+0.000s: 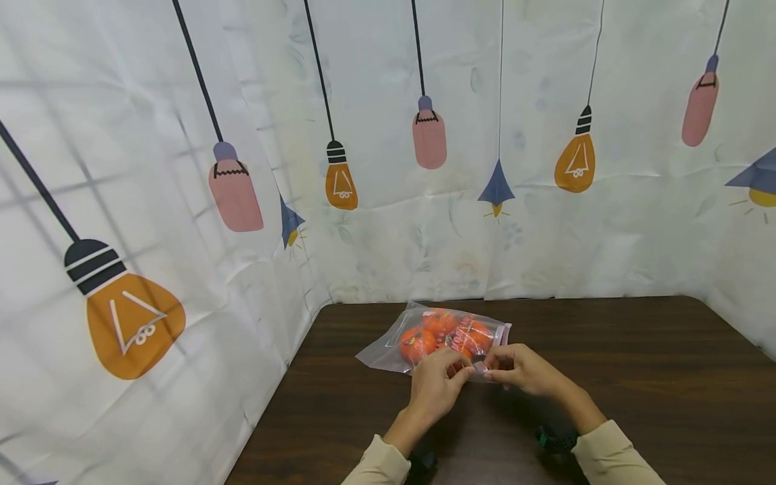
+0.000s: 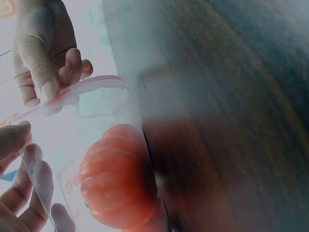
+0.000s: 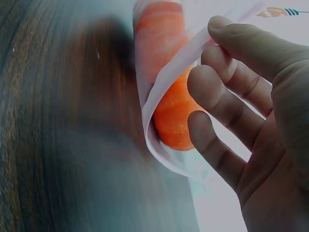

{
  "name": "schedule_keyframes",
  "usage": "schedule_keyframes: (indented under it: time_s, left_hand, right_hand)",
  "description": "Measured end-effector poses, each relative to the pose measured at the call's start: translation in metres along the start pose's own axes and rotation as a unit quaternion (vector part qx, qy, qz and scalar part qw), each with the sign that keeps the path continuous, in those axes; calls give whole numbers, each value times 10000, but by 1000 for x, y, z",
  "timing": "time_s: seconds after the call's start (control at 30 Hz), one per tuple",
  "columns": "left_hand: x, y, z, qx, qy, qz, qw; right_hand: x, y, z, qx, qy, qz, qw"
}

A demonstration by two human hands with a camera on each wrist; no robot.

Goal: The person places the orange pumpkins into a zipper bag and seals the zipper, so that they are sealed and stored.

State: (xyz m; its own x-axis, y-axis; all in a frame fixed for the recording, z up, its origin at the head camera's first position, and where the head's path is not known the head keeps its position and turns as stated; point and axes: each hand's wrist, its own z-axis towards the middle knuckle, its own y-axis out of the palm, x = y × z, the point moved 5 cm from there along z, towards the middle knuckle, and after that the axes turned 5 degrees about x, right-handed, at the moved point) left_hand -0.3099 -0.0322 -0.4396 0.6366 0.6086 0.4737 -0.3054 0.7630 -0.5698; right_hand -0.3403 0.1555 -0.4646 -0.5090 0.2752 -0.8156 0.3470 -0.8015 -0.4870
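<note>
A clear plastic zip bag (image 1: 388, 350) with a pink strip along its opening lies on the table, holding several orange-red tomatoes (image 1: 418, 345). My left hand (image 1: 438, 382) pinches the bag's near edge between thumb and forefinger. Just to its right, my right hand (image 1: 529, 369) pinches the same edge near the corner. In the right wrist view, the pink strip (image 3: 166, 77) runs up to that thumb and forefinger, the other fingers loosely bent. A ribbed tomato (image 2: 118, 179) shows close up through the plastic in the left wrist view.
The dark brown wooden table (image 1: 655, 377) reaches to a white cloth backdrop (image 1: 376, 256) printed with hanging lamps, which stands behind it and on the left. A dark band with a green mark (image 1: 541, 438) is near the right wrist.
</note>
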Motion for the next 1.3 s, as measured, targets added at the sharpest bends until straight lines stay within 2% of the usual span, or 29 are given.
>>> schedule_keyframes:
  time_s: [0.27,0.6,0.8,0.97,1.3]
  left_hand:
    - [0,0,0,-16,-28,-76,10000]
    - [3,-1,2,-35,-42,-201,9998]
    - [1,-1,2,-86,-142,-388,9991]
    - [1,0,2,-187,-56,-437,9989]
    - [5,4,0,-387,297,-80,9988]
  right_hand:
    - [4,-4,-3,39,142,-168,9998]
    - [11,-15,-6,340,45,-740,9967]
    - [13,-18,-8,605,57,-687,9958]
    - [16,-18,-9,772,393,-565,9946]
    - [15,-14,-6,513,493,-133,9974]
